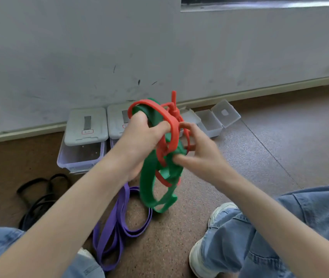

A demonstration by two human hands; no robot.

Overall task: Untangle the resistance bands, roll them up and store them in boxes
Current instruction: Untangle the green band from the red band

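My left hand grips top of red-and-green tangle, fingers curled round green band and red band. My right hand pinches strands just beside it, on tangle's right. Tangle hangs downward from hands, long axis vertical, above purple band on floor. Knot sits between hands, right hand nearer. Open box beyond tangle.
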